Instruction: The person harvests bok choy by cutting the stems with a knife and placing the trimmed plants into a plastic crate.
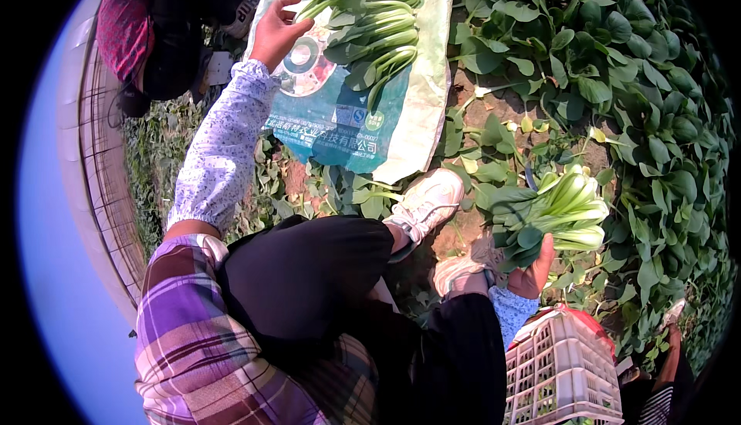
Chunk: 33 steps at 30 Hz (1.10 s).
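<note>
My left hand point(281, 30), in a white flowered sleeve cover, reaches over a printed woven sack point(359, 129) on the ground. Its thumb and fingers are apart beside the leaf tips of a row of bok choy point(385, 31). Those plants lie side by side on the sack, pale stalks to the right. On the right, my right hand point(535, 268) is shut on a bunch of bok choy point(556, 211), its thumb along the near side. The bunch hides most of its fingers. A dark curved blade point(529, 177) shows partly behind the bunch.
Dense growing bok choy point(654, 106) fills the right side. A slatted plastic crate point(564, 367) stands beside my right leg. My shoes point(431, 199) are between sack and bunch. Another person point(168, 25) is at upper left, another point(666, 378) at lower right.
</note>
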Motion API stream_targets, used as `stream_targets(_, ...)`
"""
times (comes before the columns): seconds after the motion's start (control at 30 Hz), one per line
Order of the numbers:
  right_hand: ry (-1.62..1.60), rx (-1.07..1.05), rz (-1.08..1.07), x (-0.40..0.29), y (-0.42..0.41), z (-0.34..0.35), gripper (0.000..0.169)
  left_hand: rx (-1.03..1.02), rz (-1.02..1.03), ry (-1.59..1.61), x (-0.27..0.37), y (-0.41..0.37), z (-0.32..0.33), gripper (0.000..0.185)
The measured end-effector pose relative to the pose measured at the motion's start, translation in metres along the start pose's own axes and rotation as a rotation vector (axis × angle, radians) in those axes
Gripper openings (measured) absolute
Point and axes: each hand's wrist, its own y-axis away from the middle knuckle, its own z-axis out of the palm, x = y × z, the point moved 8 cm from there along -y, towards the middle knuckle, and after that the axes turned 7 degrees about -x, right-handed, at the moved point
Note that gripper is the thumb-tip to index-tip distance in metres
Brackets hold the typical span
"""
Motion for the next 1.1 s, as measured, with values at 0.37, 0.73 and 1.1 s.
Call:
stream_targets(0.37, 0.058, -0.109, 0.010, -0.002, -0.001, 0.016, 0.032, -0.170, 0.400, -0.940, 0.086, -0.028, 0.058, 0.030)
stream_targets(0.73, 0.057, -0.014, 0.031, -0.003, -0.005, 0.021, 0.039, -0.240, 0.358, -0.537, 0.015, -0.078, 0.129, 0.059)
stream_targets(1.1, 0.147, -0.405, 0.215, -0.057, 0.014, 0.178, 0.065, 0.005, 0.386, -0.265, 0.022, 0.056, 0.073, 0.047)
